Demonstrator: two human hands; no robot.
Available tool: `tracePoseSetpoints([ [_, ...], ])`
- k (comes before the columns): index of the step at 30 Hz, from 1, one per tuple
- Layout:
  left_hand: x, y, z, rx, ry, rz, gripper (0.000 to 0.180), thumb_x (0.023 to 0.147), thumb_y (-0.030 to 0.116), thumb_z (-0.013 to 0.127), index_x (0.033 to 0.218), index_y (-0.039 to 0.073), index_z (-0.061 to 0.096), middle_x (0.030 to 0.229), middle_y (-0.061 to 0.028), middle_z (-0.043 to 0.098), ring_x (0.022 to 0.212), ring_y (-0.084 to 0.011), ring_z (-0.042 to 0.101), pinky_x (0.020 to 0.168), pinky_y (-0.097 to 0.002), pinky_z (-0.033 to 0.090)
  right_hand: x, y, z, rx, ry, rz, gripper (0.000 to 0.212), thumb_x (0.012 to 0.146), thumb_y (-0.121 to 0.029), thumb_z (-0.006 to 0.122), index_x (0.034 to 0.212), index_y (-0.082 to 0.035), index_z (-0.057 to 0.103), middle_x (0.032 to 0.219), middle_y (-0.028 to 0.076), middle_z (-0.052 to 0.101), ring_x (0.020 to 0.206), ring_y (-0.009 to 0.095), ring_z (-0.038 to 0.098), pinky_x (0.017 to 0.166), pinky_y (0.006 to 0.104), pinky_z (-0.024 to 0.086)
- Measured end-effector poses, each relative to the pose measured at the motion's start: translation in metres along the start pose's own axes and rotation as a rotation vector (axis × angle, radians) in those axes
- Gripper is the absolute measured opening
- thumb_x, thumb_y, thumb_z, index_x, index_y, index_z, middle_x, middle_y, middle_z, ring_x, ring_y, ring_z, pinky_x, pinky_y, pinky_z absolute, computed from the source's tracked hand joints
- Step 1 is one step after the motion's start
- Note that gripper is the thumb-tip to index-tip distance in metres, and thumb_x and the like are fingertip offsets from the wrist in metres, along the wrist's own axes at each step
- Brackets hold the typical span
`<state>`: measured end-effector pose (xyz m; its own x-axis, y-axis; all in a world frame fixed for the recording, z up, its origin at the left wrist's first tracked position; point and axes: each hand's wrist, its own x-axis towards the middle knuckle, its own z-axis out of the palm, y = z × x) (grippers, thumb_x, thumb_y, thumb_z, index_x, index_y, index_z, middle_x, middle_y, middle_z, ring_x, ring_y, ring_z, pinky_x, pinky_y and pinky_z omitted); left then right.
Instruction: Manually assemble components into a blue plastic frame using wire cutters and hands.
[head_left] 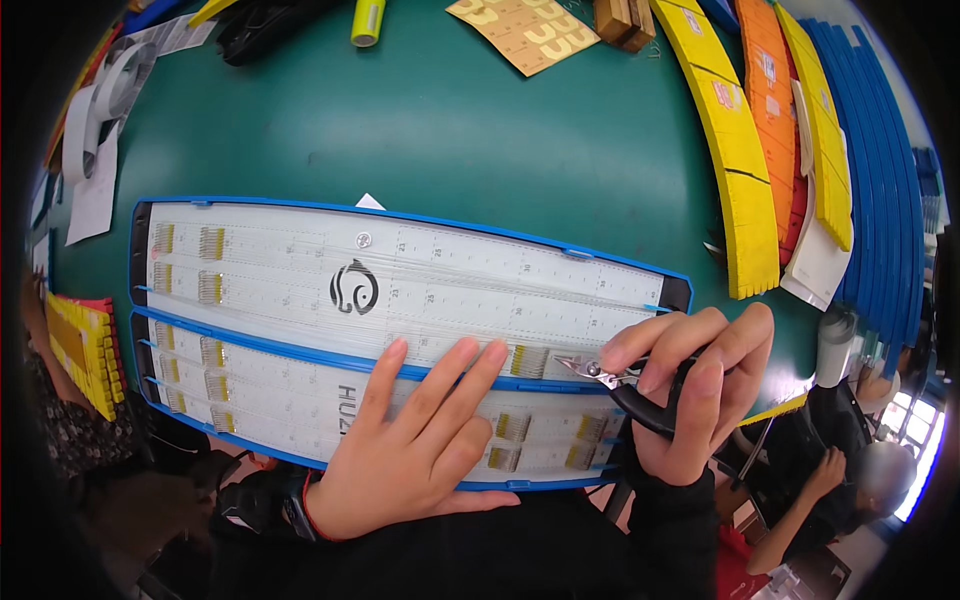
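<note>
A long blue case (430, 216) lies unfolded in front of me, its two white panels strung lengthwise with thin clear lines. My left hand (415, 450) rests flat across the near panel, fingers spread, fingertips over the middle hinge and the far panel's edge. In my right hand (715, 390) are small snips with black handles (640, 402) and silver pointed jaws. The jaw tips are beside a yellowish row of fine wire pieces (528, 361) at the far panel's right end. Similar rows (212, 243) sit at the left ends. Whether the jaws touch a line, I cannot tell.
The case is on a green tabletop (400, 130). Yellow foam strips (735, 150), an orange strip (770, 120) and blue lengths (870, 170) lie at right. A yellow-green cylinder (368, 22) and a tan card (525, 32) are at the back. Another person (830, 470) is at lower right.
</note>
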<state>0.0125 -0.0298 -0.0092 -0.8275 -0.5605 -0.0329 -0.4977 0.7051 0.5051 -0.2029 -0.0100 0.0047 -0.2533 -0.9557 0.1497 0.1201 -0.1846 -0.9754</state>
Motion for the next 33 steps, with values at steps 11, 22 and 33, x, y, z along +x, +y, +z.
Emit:
tracePoseSetpoints([
  [11, 0.0021, 0.0010, 0.0021, 0.052, -0.001, -0.019, 0.053, 0.080, 0.063, 0.057, 0.077, 0.010, 0.049, 0.140, -0.0145, 0.048, 0.134, -0.0258, 0.041, 0.107, -0.0574, 0.027, 0.0008, 0.0049, 0.0007, 0.043, 0.013, 0.055, 0.026, 0.091, -0.008, 0.057, 0.095, -0.004, 0.032, 0.073, 0.013, 0.054, 0.071, 0.028, 0.064, 0.070, 0.0364, 0.052],
  [22, 0.0023, 0.0009, 0.0033, 0.058, 0.007, -0.016, 0.053, 0.080, 0.063, 0.056, 0.077, 0.011, 0.049, 0.141, -0.0139, 0.047, 0.134, -0.0259, 0.041, 0.107, -0.0569, 0.028, 0.0004, 0.0084, 0.0027, 0.047, 0.049, 0.005, 0.026, 0.091, -0.009, 0.058, 0.094, -0.004, 0.032, 0.071, 0.012, 0.052, 0.069, 0.027, 0.064, 0.067, 0.0342, 0.051],
  [33, 0.0019, 0.0010, 0.0026, 0.055, 0.010, -0.016, 0.051, 0.081, 0.062, 0.056, 0.077, 0.011, 0.049, 0.140, -0.0146, 0.048, 0.133, -0.0261, 0.042, 0.106, -0.0574, 0.029, 0.0001, 0.0067, 0.0040, -0.008, 0.060, 0.029, 0.027, 0.092, -0.009, 0.058, 0.093, -0.004, 0.031, 0.069, 0.011, 0.052, 0.067, 0.024, 0.063, 0.064, 0.0324, 0.051],
])
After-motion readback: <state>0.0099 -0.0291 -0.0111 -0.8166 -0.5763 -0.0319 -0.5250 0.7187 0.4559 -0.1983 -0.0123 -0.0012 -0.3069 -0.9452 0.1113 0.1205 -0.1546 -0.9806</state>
